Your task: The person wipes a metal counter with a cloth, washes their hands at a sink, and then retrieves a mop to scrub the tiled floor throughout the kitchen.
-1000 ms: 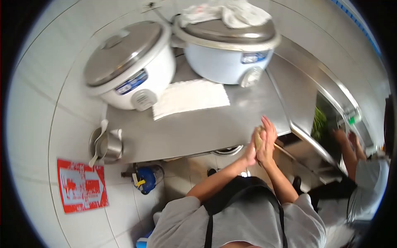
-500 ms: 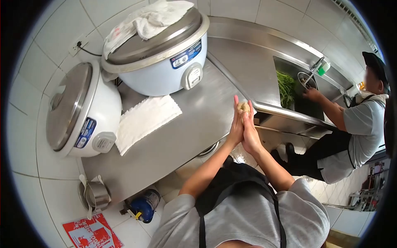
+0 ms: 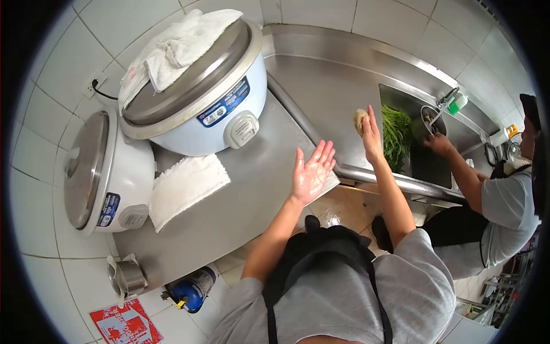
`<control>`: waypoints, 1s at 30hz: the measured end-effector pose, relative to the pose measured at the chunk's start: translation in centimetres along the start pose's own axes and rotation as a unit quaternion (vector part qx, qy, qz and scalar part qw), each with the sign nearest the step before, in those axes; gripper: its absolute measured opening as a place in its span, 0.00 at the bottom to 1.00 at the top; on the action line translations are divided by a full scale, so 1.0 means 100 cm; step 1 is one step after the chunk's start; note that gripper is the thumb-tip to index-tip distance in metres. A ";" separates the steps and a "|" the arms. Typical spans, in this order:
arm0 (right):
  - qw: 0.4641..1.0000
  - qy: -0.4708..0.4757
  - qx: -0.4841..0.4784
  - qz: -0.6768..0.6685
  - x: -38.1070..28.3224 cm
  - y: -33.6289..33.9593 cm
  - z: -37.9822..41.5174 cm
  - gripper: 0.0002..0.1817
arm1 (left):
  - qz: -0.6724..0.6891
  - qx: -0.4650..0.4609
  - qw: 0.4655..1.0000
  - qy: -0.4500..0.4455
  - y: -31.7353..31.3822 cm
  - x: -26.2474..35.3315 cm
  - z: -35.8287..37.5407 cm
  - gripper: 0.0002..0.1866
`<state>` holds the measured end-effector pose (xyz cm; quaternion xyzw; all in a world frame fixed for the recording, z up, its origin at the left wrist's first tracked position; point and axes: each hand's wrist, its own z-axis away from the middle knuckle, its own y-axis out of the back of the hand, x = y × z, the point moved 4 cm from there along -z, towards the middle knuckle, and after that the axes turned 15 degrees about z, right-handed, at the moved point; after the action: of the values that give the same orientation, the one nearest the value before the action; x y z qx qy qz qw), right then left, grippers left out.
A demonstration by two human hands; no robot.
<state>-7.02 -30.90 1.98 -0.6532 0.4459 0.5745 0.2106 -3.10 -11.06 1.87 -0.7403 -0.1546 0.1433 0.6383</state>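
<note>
holding a small pale beige dough ball (image 3: 360, 120) against its fingers, the right hand (image 3: 371, 137) is raised above the steel worktop (image 3: 252, 189) near the sink (image 3: 421, 160). the left hand (image 3: 311, 172) is spread open, palm up and empty, over the worktop's edge.

- Blue labels are seen on the big rice cooker (image 3: 212, 109) and the smaller rice cooker (image 3: 109, 172), but the print's too small to be read.
- White marks on the red sign (image 3: 123, 325) can't be made out either.
</note>
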 end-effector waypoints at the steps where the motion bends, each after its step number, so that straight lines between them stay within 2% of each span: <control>1: 0.996 -0.018 -0.019 0.091 0.005 0.007 -0.007 0.25 | -0.029 0.016 0.999 -0.008 0.003 0.001 -0.001 0.36; 2: 0.982 -0.033 -0.041 0.181 0.009 0.012 -0.015 0.25 | -0.088 0.017 0.996 -0.016 0.005 0.001 -0.001 0.34; 3: 0.979 0.031 -0.031 0.201 0.026 0.018 -0.033 0.21 | -0.085 0.020 0.996 -0.031 0.005 0.005 0.002 0.34; 5: 0.971 0.032 -0.077 0.226 0.034 0.026 -0.053 0.17 | -0.226 0.021 0.974 -0.018 0.006 0.005 0.023 0.33; 7: 0.965 0.017 -0.119 0.232 0.024 0.029 -0.061 0.16 | -0.221 0.053 0.971 -0.073 0.003 0.015 0.059 0.31; 9: 0.967 0.008 -0.208 0.145 0.014 0.019 -0.064 0.16 | -0.335 0.145 0.931 -0.014 0.006 0.019 0.108 0.22; 10: 0.954 0.002 -0.240 0.182 0.023 0.011 -0.065 0.17 | -0.325 0.164 0.930 -0.046 0.006 0.024 0.134 0.22; 11: 0.938 -0.003 -0.268 0.220 0.031 0.004 -0.065 0.18 | -0.355 0.243 0.902 -0.046 0.011 0.027 0.160 0.18; 12: 0.914 0.066 -0.270 0.297 0.034 -0.002 -0.062 0.19 | -0.378 0.321 0.868 -0.036 0.016 0.022 0.186 0.15; 13: 0.906 0.072 -0.292 0.297 0.040 -0.006 -0.057 0.19 | -0.363 0.376 0.845 -0.111 0.016 0.019 0.207 0.12; 15: 0.803 0.148 -0.175 0.551 0.048 -0.002 -0.055 0.17 | -0.381 0.451 0.792 -0.152 0.051 0.009 0.264 0.13; 16: 0.801 0.155 -0.185 0.548 0.061 0.003 -0.054 0.17 | -0.375 0.458 0.790 -0.161 0.064 0.000 0.289 0.13; 18: 0.826 0.154 -0.178 0.512 0.086 0.015 -0.051 0.17 | -0.442 0.560 0.679 -0.175 0.091 -0.015 0.343 0.13; 19: 0.825 0.162 -0.185 0.508 0.082 0.017 -0.037 0.17 | -0.436 0.564 0.676 -0.183 0.111 -0.028 0.368 0.13; 21: 0.854 0.191 -0.105 0.473 0.064 0.030 -0.008 0.18 | -0.451 0.662 0.566 -0.196 0.154 -0.056 0.425 0.13; 23: 0.851 0.118 -0.071 0.507 0.034 0.038 0.030 0.18 | -0.434 0.675 0.547 -0.237 0.180 -0.082 0.466 0.13; 24: 0.857 0.166 -0.058 0.485 0.021 0.038 0.053 0.19 | -0.420 0.686 0.533 -0.264 0.190 -0.098 0.486 0.13; 25: 0.853 0.262 -0.053 0.448 0.018 0.036 0.074 0.16 | -0.415 0.688 0.533 -0.265 0.202 -0.113 0.502 0.13; 27: 0.890 0.249 -0.124 0.361 0.015 0.034 0.121 0.13 | -0.321 0.691 0.568 -0.312 0.223 -0.135 0.533 0.13; 28: 0.890 0.278 -0.167 0.320 0.002 0.029 0.153 0.11 | -0.297 0.699 0.572 -0.310 0.232 -0.148 0.544 0.14; 29: 0.873 0.269 -0.202 0.352 0.023 0.034 0.170 0.13 | -0.289 0.705 0.576 -0.295 0.241 -0.159 0.554 0.15; 30: 0.825 0.239 -0.246 0.449 0.039 0.039 0.185 0.14 | -0.302 0.706 0.572 -0.288 0.255 -0.172 0.563 0.15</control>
<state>-20.92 -19.64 -5.41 -0.5280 0.5705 0.5218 -0.3513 -40.68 29.06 -31.25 0.1149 -0.3948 0.2119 0.8866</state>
